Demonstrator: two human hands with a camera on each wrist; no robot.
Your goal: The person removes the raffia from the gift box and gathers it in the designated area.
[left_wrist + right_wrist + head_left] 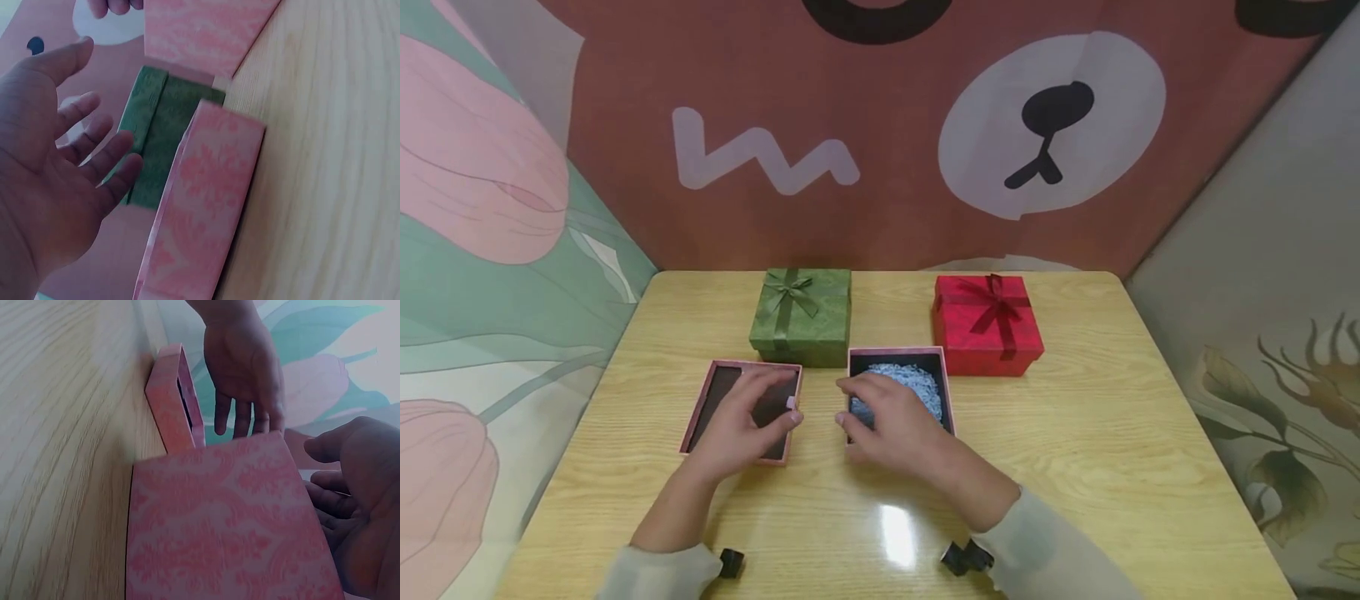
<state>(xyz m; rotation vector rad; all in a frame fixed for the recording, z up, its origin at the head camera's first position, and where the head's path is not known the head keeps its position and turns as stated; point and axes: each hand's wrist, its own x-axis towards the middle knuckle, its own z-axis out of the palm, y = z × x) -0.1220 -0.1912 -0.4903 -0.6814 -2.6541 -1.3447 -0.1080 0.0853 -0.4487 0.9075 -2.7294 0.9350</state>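
My left hand hovers over a shallow pink box lid that lies upturned, its dark inside showing. The fingers are spread and relaxed, with nothing held; in the left wrist view the hand appears above the lid's patterned side. Over a deeper pink box, my right hand is loosely bent and holds nothing. Blue shredded paper fills part of that box, partly hidden under the hand. In the right wrist view, the right hand is just above the box's patterned wall.
Behind the lid stands a closed green gift box with a ribbon bow. A closed red gift box, also bowed, sits behind and right of the pink box, close to its corner. The wooden table meets printed walls at its back and sides.
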